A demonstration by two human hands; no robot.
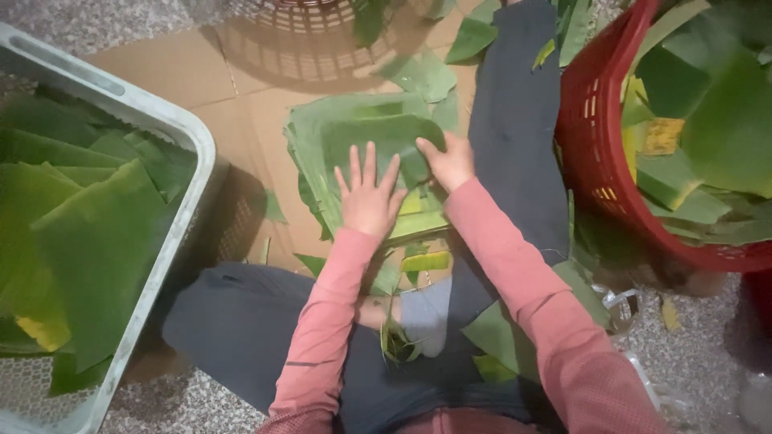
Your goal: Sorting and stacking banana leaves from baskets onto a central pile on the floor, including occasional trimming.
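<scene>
The left hand (368, 195) lies flat and open, fingers spread, palm down on a stack of green leaves (362, 145). The right hand (447, 161) rests just beside it on the same stack, fingers curled over the top leaf's right edge, pinching it lightly. Both sleeves are pink.

The stack sits on a sheet of brown cardboard (201, 80) spread over a speckled stone floor (96, 24), between the person's dark-trousered legs. The person sits on the floor; a grey-socked foot (426, 317) shows just below the stack.

The leaves are broad, cut pieces laid one over another. Their long axis runs roughly left to right across the cardboard, slightly tilted, with the rounded edges toward the top of the stack and a yellowish strip showing at its lower edge under the hands.

Left of the stack, well apart, stands a grey plastic crate (173, 128) filled with more leaves. Right of the stack, beyond the outstretched leg, a red basket (591, 153) holds green and yellowing leaves. Above the stack, the base of another basket (305, 16) casts a shadow on the cardboard. Loose leaf scraps (422, 74) lie scattered around the stack. Bare cardboard stays open between the stack and the crate.
</scene>
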